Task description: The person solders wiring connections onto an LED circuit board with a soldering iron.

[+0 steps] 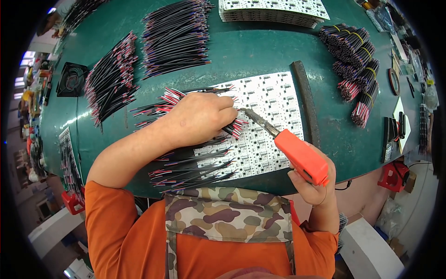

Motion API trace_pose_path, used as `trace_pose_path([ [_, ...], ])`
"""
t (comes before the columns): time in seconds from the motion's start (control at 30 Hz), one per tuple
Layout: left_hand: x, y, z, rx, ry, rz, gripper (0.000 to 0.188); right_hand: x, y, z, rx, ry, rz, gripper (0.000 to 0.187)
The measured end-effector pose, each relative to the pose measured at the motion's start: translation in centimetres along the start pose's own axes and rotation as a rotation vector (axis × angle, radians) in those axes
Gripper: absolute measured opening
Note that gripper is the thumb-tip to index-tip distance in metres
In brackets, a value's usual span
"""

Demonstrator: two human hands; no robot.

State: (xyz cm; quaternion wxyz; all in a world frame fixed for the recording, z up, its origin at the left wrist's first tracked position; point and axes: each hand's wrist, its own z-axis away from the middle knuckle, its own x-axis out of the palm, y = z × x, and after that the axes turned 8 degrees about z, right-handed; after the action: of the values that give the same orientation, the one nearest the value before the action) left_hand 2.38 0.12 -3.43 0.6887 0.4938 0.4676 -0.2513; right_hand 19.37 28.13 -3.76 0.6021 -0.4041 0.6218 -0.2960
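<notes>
Head view: a green table point(260, 51) spreads across the scene. Just toward three o'clock from centre lies a white sheet of circuit boards point(260, 153). At its four o'clock side, the right hand point(313, 190) is wrapped around a red soldering iron point(302, 156). From ten o'clock, the left hand point(209, 114) curls narrowly over a bunch of black wires point(234, 129), its exact pinch hidden. Close by sits the iron's tip point(245, 111). Good work probably means steadying each wire end and keeping heat off skin.
</notes>
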Motion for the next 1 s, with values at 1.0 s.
trace_pose_path([
  [1.0, -0.27, 0.0, -0.05, 0.054, 0.027, -0.002, 0.012, -0.51, -0.06, -0.02, -0.089, -0.009, 0.079, 0.053],
])
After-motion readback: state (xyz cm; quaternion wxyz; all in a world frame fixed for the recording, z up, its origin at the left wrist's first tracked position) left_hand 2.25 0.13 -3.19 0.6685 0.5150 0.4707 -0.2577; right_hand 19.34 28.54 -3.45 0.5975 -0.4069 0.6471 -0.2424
